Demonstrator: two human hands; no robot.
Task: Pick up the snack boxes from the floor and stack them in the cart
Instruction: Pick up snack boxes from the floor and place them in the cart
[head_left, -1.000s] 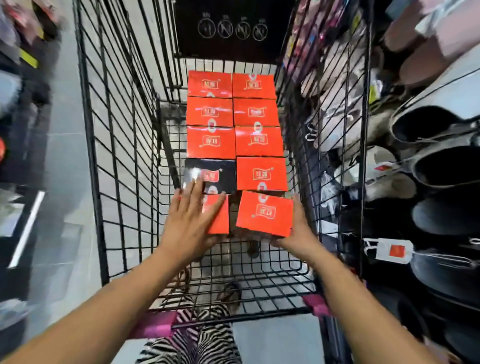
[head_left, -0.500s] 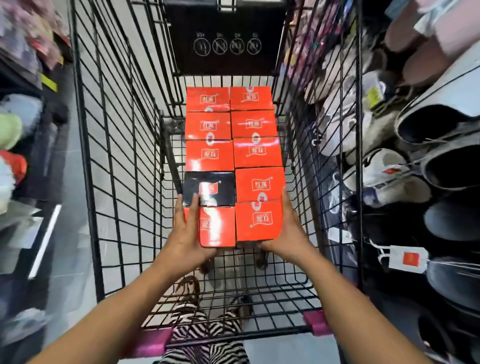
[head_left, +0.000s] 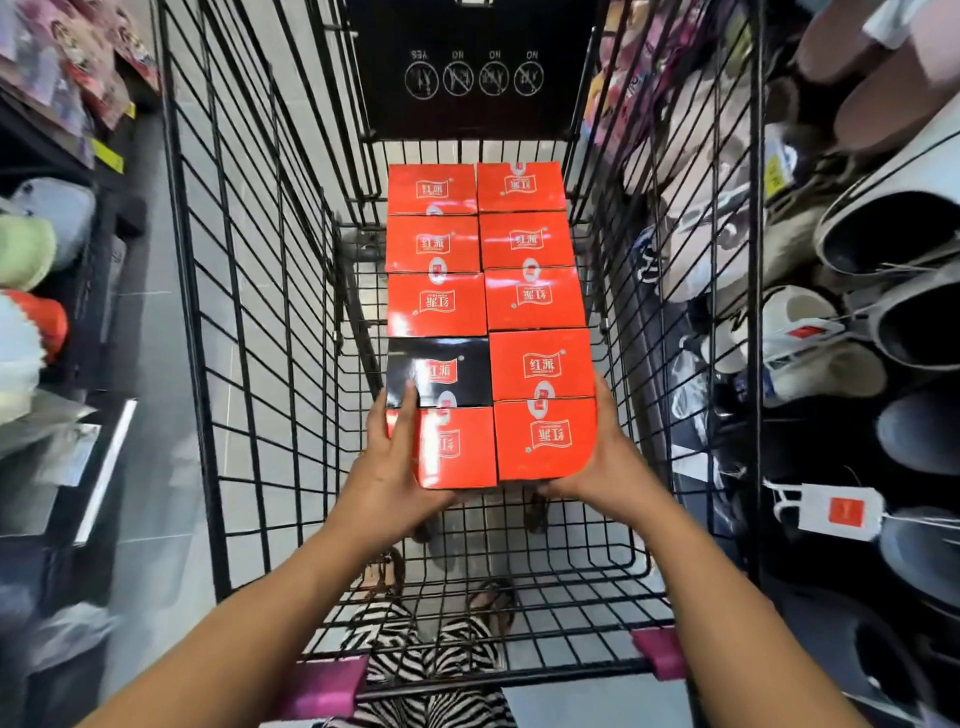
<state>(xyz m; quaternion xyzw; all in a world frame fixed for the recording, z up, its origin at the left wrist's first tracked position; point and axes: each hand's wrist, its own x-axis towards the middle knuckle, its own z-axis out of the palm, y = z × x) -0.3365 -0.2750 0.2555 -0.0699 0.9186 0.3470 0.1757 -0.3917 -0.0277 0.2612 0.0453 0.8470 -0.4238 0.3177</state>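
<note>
Both bare forearms reach forward from the bottom corners of the view into the black wire cart (head_left: 249, 312), converging on the nearest row of snack boxes (head_left: 535, 299). The left hand (head_left: 387, 467) lies against the left edge of the near left red box (head_left: 467, 452), palm at its near corner. Its fingers (head_left: 402, 415) are straight and together, pointing away from the person, with the tips reaching onto the black box (head_left: 441, 371) just beyond. The right hand (head_left: 605, 467) mirrors it on the right edge of the near right red box (head_left: 545, 439). Its heel wraps the near corner and its fingers run flat along the side up to the next box. Neither hand curls round anything; both are flat, pressing the 2 boxes together from outside.

The boxes fill the middle of the cart in 2 columns of 5, edge to edge: 9 red and 1 black, the black one 4th from the far end in the left column. Whether another layer sits beneath them cannot be made out from above.

A black panel with 4 round icons (head_left: 472, 78) closes the cart's far end. A pink handle cap (head_left: 324, 686) and zebra-striped trousers (head_left: 431, 660) show at the near end. Shelves of shoes (head_left: 893, 234) line the right side.
</note>
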